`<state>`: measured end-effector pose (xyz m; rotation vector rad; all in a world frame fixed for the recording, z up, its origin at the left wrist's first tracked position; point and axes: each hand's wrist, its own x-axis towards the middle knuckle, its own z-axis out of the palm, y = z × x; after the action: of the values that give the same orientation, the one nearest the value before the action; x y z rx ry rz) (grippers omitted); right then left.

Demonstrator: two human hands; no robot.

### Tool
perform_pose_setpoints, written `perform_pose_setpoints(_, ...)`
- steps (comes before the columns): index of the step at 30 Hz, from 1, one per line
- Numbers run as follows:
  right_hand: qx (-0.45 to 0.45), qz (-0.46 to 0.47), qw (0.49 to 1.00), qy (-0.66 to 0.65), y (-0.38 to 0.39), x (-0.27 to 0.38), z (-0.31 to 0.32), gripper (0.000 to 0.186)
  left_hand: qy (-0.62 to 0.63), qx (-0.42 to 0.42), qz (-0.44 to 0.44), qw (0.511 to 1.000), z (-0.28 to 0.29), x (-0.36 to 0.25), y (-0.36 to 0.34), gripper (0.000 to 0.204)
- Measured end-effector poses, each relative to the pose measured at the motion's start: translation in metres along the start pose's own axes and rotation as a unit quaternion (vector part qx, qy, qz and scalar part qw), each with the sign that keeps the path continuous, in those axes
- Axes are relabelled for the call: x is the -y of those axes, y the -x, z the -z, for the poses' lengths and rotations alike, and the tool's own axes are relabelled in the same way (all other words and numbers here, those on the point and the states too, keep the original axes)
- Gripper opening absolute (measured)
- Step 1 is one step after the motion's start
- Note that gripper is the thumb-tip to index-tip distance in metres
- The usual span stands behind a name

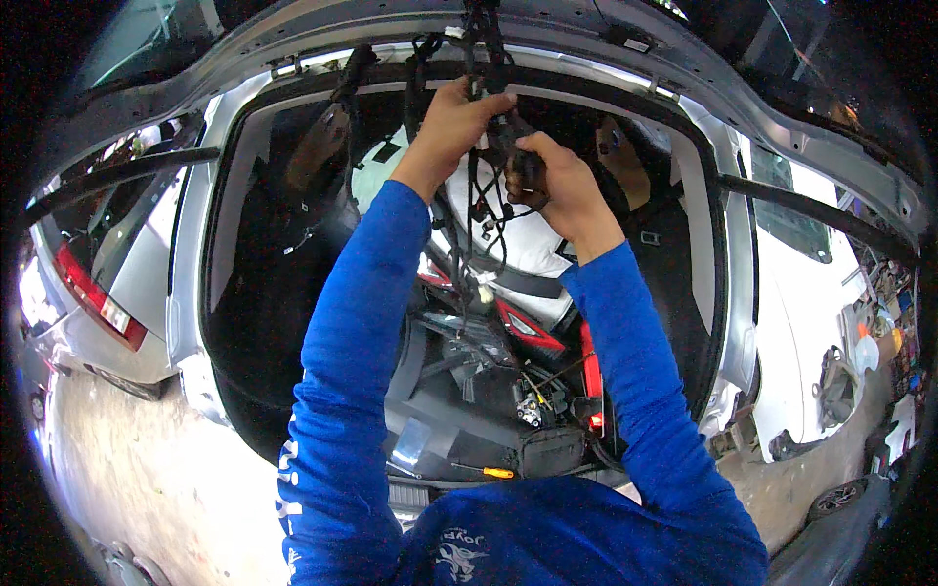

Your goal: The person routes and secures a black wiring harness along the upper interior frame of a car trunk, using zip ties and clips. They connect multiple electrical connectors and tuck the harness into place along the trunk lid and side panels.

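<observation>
Left grip (451,125): fingers closed on the harness (471,230), below the tailgate edge.
Right grip (565,184): fingers closed around a dark part (505,135), just beside and slightly below the left grip; the part's kind cannot be told.
Harness: black, hanging from the tailgate (620,49) between the forearms; loose strands and a pale connector (486,292) reach down over the cargo bay.
Tailgate: raised, spanning the top; one strut (132,183) at left, another (811,204) at right.
White panel (532,234): in the cargo bay, behind the strands.
Red lamp (529,326): below the white panel, between the forearms.
Mechanism (531,404): metal and black, lower in the bay, near the right sleeve.
Pouch (553,451): black, just below the mechanism.
Screwdriver (497,473): yellow-orange handle pointing right, lying near the sill.
Left side: silver car (151,288) with red tail lamp.
Right side: white car body (793,322); assorted parts beyond.
</observation>
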<state>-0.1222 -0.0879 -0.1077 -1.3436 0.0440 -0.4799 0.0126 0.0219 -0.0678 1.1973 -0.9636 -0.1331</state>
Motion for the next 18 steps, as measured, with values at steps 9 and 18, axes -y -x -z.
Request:
perform_pose_setpoints(9,-0.095,0.109,0.981,0.128,0.019,-0.018,-0.013,0.042,-0.059,-0.009,-0.006,0.998,0.002,0.000,-0.003,0.025)
perform_pose_setpoints(18,-0.129,0.335,0.768,0.531,0.042,-0.016,-0.007,0.036,-0.046,-0.010,0.001,0.999,0.003,0.002,-0.002,0.029)
